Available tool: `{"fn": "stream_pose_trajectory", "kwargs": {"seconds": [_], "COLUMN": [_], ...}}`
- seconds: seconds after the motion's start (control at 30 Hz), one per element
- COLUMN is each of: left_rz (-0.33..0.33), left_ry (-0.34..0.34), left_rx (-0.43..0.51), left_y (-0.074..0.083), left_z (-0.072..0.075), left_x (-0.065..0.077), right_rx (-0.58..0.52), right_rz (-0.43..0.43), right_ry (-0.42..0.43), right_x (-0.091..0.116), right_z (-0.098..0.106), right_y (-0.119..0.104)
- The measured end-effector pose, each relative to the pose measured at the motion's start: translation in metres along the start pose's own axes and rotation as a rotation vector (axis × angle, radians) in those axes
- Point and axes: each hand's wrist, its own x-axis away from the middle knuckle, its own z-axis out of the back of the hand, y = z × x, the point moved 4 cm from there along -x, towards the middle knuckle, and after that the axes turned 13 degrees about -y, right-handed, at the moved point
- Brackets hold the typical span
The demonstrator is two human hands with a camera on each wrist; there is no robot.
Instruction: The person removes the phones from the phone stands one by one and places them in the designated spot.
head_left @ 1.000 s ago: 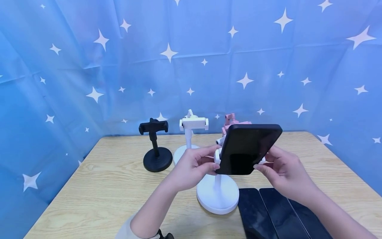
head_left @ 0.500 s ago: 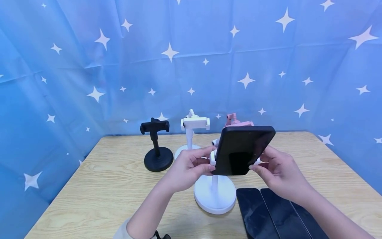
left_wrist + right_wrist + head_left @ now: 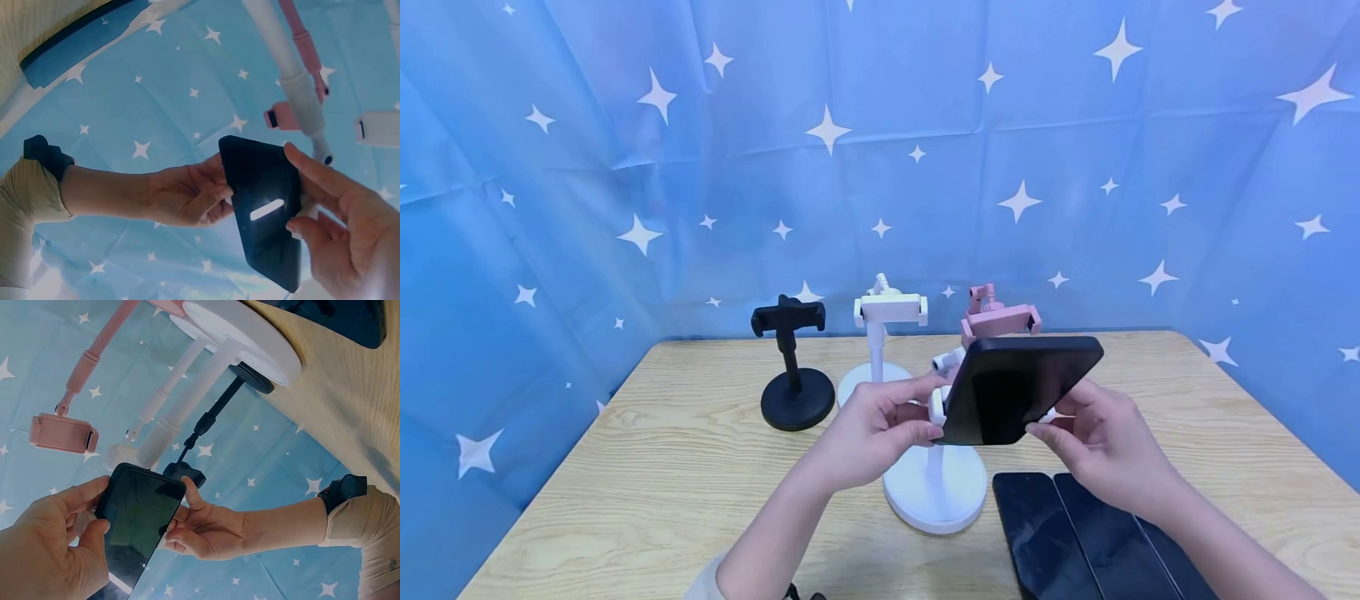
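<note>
A dark smartphone (image 3: 1018, 392) sits tilted in the clamp of a white phone stand (image 3: 936, 500), whose round base rests on the table. My left hand (image 3: 880, 429) grips the white clamp end (image 3: 937, 406) at the phone's left edge, between thumb and fingers. At the opposite edge, my right hand (image 3: 1101, 442) pinches the clamp's other end (image 3: 1049, 415), its thumb close against the phone. Both wrist views show the phone (image 3: 262, 209) between the two hands, with bits of white clamp under the fingers. The back of the clamp is mostly hidden.
Behind stand a black phone stand (image 3: 792, 358), another white stand (image 3: 891, 309) and a pink stand (image 3: 1003, 320). Several dark phones (image 3: 1037, 533) lie side by side at the front right of the wooden table (image 3: 685, 467). A blue star-patterned curtain (image 3: 880, 183) hangs behind.
The phone has shifted slightly left and tipped back, its top edge now lower, uncovering more of the pink stand. Both hands and the white stand's base have moved a little left with it.
</note>
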Motion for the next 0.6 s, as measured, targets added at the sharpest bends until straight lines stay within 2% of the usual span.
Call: {"fn": "stream_pose_trajectory", "kwargs": {"seconds": [0.27, 0.47, 0.6], "left_rz": [-0.027, -0.093, -0.135], "left_ry": [-0.019, -0.062, -0.047], "left_rx": [-0.033, -0.058, -0.13], "left_y": [-0.0002, 0.0016, 0.006], "left_z": [-0.003, -0.0019, 0.0005], "left_x": [0.0002, -0.0018, -0.0038], "right_rx": [-0.003, 0.001, -0.016], "right_rz": [-0.006, -0.01, -0.035], "right_ry": [0.0, 0.019, 0.01], "right_x": [0.0046, 0.0074, 0.0085], "right_z": [-0.0002, -0.0005, -0.001], "right_y": [-0.0002, 0.0005, 0.0003]}}
